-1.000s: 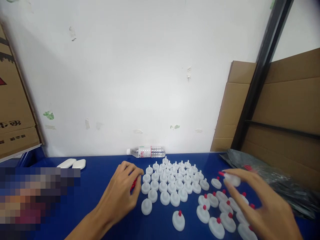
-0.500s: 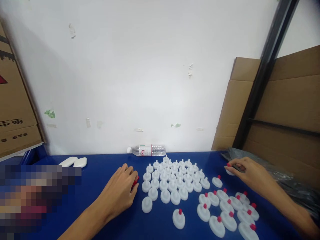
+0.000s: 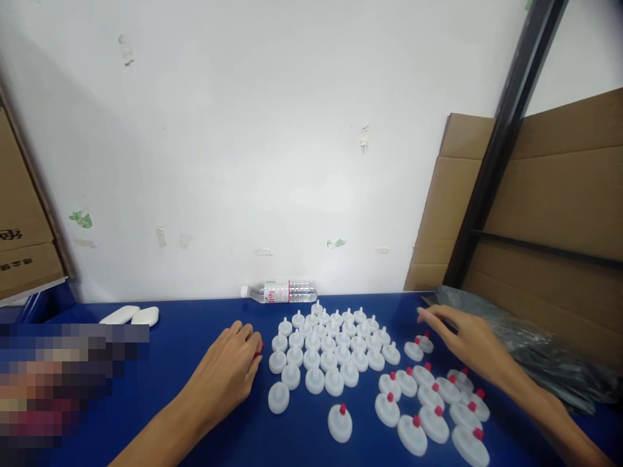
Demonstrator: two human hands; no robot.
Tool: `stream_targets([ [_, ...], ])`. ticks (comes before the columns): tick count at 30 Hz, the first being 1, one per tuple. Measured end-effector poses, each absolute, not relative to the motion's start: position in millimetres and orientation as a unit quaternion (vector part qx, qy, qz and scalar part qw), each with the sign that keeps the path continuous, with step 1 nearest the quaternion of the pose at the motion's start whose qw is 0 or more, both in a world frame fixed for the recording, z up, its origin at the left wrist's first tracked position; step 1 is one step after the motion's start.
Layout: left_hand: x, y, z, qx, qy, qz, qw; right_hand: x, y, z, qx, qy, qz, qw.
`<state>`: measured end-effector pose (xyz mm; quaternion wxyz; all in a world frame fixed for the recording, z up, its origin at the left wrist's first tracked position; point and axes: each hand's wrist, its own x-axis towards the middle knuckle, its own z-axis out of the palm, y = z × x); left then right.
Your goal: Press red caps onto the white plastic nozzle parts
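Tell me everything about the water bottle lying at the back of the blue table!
The water bottle is clear, ribbed plastic with a white cap on its left end and a white and red label round its middle. It lies on its side on the blue table, at the far edge, along the white wall. The bunch of white pieces starts just in front of it. Whether the nearest one touches it cannot be told.

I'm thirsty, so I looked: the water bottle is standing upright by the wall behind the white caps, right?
No, the water bottle is lying on its side by the wall behind the white caps; the head view shows it.
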<state>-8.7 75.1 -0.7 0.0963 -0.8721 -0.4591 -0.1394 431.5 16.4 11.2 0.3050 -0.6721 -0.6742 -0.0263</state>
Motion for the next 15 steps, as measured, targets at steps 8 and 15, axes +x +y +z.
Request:
stream_targets([
  [8,-1.2,63.5,7.3,-0.852,-0.441,-0.281,0.025,385.7,-2.4,17.2,-0.547,-0.796,0.008,0.258],
  [15,9.2,56.1,0.4,-0.857,-0.388,-0.340,-0.011,390.6,3.4,10.9,-0.514,-0.820,-0.027,0.252],
])
